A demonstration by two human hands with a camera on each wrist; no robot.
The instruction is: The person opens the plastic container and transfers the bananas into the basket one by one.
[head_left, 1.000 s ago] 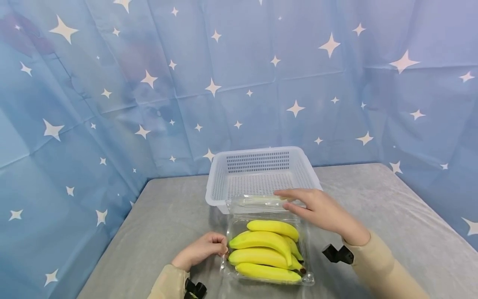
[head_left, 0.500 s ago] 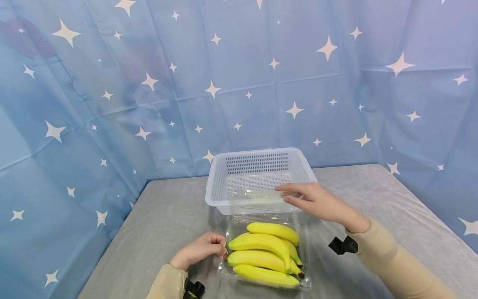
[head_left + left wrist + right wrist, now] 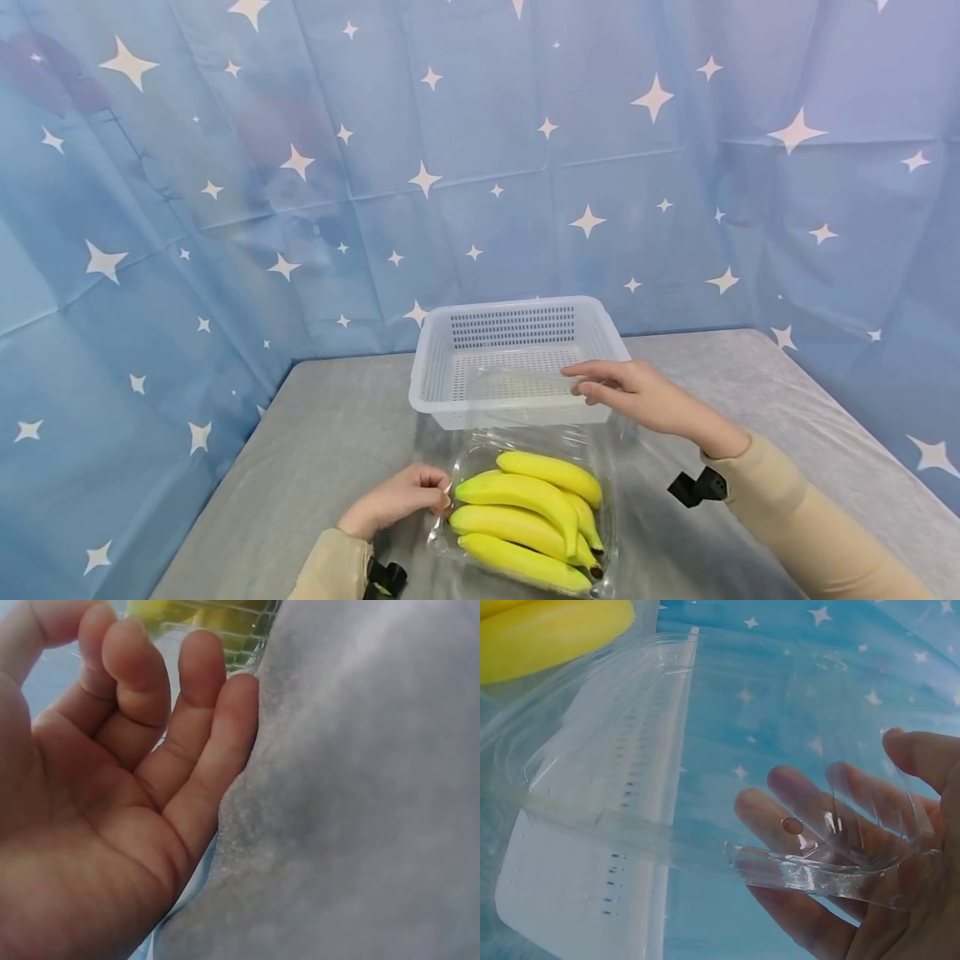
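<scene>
A clear plastic clamshell container (image 3: 609,533) holds several yellow bananas (image 3: 517,500) in the head view. My left hand (image 3: 401,498) pinches its left edge between thumb and bent forefinger; in the left wrist view the other fingers (image 3: 236,712) extend loosely beside the container's ribbed side. The transparent lid (image 3: 517,400) stands raised at the far side. My right hand (image 3: 648,396) is at the lid's upper right edge, its fingers fairly straight. In the right wrist view those fingers (image 3: 780,802) show through the clear lid, resting against its far face, with the thumb off at the edge.
Behind the raised lid sits a white perforated plastic basket (image 3: 431,367), seen partly through it. A grey cloth (image 3: 330,433) covers the table. A blue curtain with white stars (image 3: 360,208) hangs along the back and sides.
My right hand has moved slightly farther away with the lid, which leans over the basket's front. The container has turned a little and shifted nearer; my left hand keeps its pinch.
</scene>
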